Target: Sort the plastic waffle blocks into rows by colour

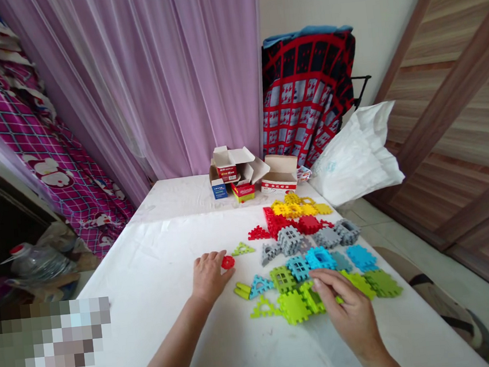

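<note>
My left hand (211, 276) is on the white table, its thumb and index finger closed around a small red round piece (228, 262). Just beyond it lies a light green triangular piece (242, 248). My right hand (346, 302) is over the near edge of the colored interlocking plastic blocks, thumb and fingertips drawn together; whatever is between them is hidden. Around it are a lime green block (294, 307), a green window block (283, 279) and a blue window block (298, 268). A blue triangular piece (260, 286) sits between the two hands.
Grey blocks (290, 239), red blocks (279, 223) and yellow blocks (295, 207) form rows farther back. Opened small cardboard boxes (243, 190) stand at the table's far end. A white plastic bag (357, 158) is at the far right edge. Purple curtains (174, 86) hang behind.
</note>
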Demonstrator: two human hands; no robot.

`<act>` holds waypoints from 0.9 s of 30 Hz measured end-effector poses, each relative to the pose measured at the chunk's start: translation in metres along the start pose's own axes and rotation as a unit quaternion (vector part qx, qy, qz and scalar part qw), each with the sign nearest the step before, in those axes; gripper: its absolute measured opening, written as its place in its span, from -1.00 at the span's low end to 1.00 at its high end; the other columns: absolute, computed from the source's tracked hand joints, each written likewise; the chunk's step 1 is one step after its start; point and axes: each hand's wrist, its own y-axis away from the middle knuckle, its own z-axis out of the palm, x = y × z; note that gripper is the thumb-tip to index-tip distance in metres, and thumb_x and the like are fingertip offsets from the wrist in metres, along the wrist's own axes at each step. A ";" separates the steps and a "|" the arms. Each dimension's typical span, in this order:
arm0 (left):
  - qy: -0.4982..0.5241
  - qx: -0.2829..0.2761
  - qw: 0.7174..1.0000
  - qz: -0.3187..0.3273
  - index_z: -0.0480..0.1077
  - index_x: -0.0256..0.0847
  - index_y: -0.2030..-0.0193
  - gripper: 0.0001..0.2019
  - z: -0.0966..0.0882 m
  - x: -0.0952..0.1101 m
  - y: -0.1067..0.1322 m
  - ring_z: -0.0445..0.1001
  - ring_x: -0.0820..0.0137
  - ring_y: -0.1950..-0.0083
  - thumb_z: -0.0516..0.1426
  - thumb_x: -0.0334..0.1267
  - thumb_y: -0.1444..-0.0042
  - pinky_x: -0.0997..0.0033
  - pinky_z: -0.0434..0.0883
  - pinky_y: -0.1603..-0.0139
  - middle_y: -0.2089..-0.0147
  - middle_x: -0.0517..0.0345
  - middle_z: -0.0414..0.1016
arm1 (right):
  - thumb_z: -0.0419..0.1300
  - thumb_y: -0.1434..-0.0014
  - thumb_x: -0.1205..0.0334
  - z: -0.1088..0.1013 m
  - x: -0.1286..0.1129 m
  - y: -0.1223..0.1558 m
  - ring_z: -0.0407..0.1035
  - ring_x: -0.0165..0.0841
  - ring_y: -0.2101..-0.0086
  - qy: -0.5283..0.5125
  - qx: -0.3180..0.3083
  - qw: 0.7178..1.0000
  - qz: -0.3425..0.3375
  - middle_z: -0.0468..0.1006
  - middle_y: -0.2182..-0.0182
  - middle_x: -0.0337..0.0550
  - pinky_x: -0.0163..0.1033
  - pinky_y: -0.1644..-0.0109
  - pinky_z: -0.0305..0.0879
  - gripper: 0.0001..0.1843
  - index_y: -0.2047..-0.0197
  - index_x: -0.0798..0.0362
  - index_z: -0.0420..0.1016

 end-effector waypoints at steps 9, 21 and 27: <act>0.003 -0.024 1.000 -0.007 0.42 -0.02 -0.04 -0.66 -0.003 -0.002 -0.004 0.45 0.17 -0.03 0.11 -0.16 -0.11 0.22 0.27 0.01 -0.01 0.07 0.53 | 0.16 -0.17 0.31 -0.009 -0.019 -0.096 0.50 -0.29 0.26 -0.004 0.097 0.988 -0.117 0.60 0.27 -0.13 -0.16 0.10 0.44 -0.86 0.23 0.01 0.55; 0.008 -0.071 0.997 0.022 0.46 -0.08 0.02 -0.68 -0.006 -0.007 -0.016 0.45 0.21 -0.01 0.15 -0.14 -0.07 0.29 0.30 -0.05 0.04 0.03 0.51 | 0.17 -0.19 0.22 -0.016 -0.001 -0.112 0.51 -0.28 0.27 -0.031 0.172 0.983 -0.056 0.60 0.29 -0.13 -0.12 0.09 0.42 -0.86 0.24 0.02 0.55; -0.019 -0.082 0.996 0.020 0.46 -0.15 0.12 -0.73 -0.006 -0.005 -0.021 0.47 0.21 0.06 0.14 -0.13 -0.06 0.28 0.32 0.01 0.13 0.00 0.51 | 0.17 -0.20 0.19 -0.023 -0.004 -0.114 0.50 -0.27 0.27 -0.029 0.181 0.983 -0.032 0.59 0.32 -0.12 -0.13 0.13 0.44 -0.84 0.23 0.02 0.56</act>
